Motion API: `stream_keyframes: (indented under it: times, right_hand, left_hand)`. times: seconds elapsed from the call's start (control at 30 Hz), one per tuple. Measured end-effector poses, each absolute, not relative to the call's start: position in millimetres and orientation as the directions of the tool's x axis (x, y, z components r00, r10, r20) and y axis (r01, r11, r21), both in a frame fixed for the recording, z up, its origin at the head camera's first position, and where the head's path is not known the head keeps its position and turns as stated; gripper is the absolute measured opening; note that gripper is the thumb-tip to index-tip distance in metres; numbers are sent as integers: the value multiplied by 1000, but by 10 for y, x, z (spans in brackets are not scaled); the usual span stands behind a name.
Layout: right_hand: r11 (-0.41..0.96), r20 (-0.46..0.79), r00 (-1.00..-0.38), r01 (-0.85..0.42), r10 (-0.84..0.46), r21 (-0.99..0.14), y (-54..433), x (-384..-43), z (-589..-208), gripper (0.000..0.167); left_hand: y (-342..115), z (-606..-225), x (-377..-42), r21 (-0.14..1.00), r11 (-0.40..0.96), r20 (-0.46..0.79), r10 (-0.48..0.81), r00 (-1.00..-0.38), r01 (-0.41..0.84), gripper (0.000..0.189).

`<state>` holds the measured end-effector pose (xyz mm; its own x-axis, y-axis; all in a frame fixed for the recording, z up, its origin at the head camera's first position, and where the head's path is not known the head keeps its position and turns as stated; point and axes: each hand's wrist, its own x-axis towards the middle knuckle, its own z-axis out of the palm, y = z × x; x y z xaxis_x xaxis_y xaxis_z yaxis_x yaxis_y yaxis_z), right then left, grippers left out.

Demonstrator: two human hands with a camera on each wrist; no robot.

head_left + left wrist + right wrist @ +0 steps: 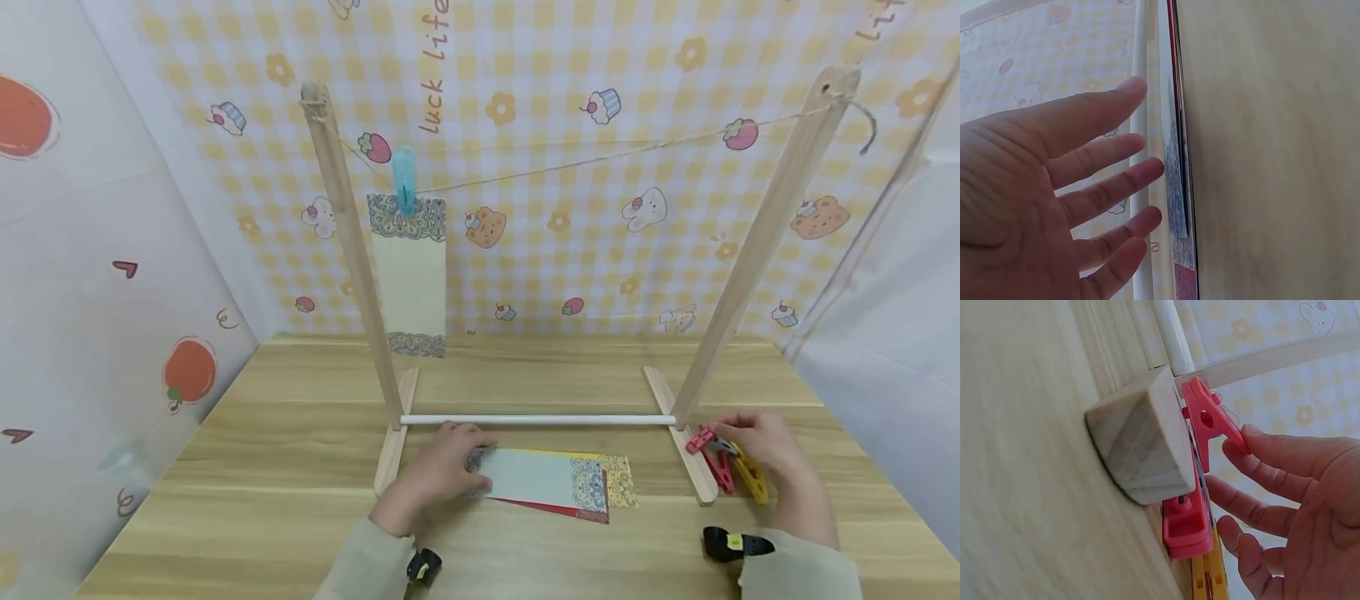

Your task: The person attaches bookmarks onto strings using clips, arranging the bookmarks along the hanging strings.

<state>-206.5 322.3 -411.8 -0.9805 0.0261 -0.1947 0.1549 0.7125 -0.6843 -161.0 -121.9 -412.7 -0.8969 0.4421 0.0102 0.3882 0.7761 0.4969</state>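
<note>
My left hand [433, 473] hovers over the left end of a stack of patterned paper cards, with a pale card [528, 477] on top and a yellow card [621, 479] and a red card [596, 514] showing beneath. In the left wrist view its fingers are spread, beside the card edges. Over to the right, my right hand [768, 450] pinches one handle of a pink clothespin [1205, 419] between thumb and index finger. Below that lie another pink clothespin [1186, 534] and a yellow clothespin [750, 477], next to the wooden foot [1144, 440].
Two wooden posts [347, 225] stand on feet joined by a white rod [536, 420]. A sagging string [585, 164] runs between their tops. A blue clothespin [404, 179] holds a cream card [411, 283] on the string near the left post. Patterned cloth hangs behind.
</note>
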Motion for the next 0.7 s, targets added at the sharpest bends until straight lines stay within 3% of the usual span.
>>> stream_keyframes:
  times: [0.5, 0.7]
  right_hand:
    - [706, -127, -991, 126, 51, -696, 3150, -2074, -4049, 30]
    - [678, -112, -993, 115, 48, -726, 3166, -2068, -4063, 40]
  left_hand:
    - [-1216, -4100, -1541, 526, 805, -85, 372, -924, 275, 70]
    - [-1206, -4104, -1522, 506, 820, -99, 364, -926, 268, 73]
